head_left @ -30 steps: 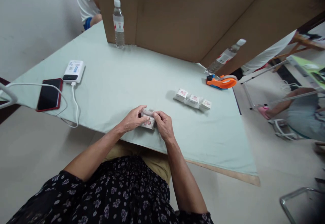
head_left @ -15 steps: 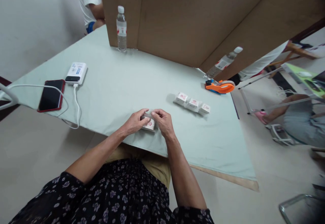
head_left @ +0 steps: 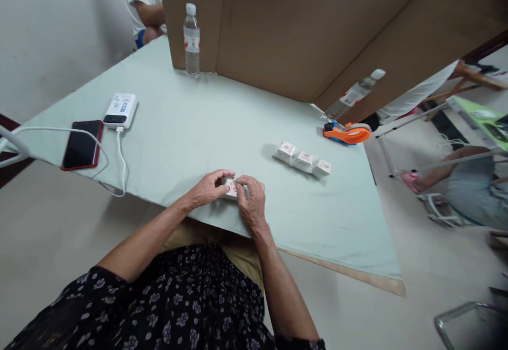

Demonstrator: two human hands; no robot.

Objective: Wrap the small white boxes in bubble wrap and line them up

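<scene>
A small white box [head_left: 232, 188] with pink print lies near the table's front edge, partly covered by my hands. My left hand [head_left: 208, 187] holds it from the left, its thumb on the printed top and its fingers curled over the far side. At the box's right end is my right hand [head_left: 253, 199], thumb and forefinger pinched together against the top edge. What lies between those fingertips is too small to make out. Farther right, three similar white boxes [head_left: 304, 161] sit in a row, joined by what looks like clear wrap.
An orange tape dispenser [head_left: 349, 134] lies at the right back, beside a leaning water bottle [head_left: 355, 96]. Another bottle [head_left: 192, 43] stands before the cardboard panel [head_left: 273, 32]. At left are a phone [head_left: 82, 145] and a cabled power bank [head_left: 120, 110]. Other people sit beyond the table.
My right hand has turned inward and moved down and left, closing its fingertips on the box's edge. My left hand has shifted slightly left. The view has moved a little.
</scene>
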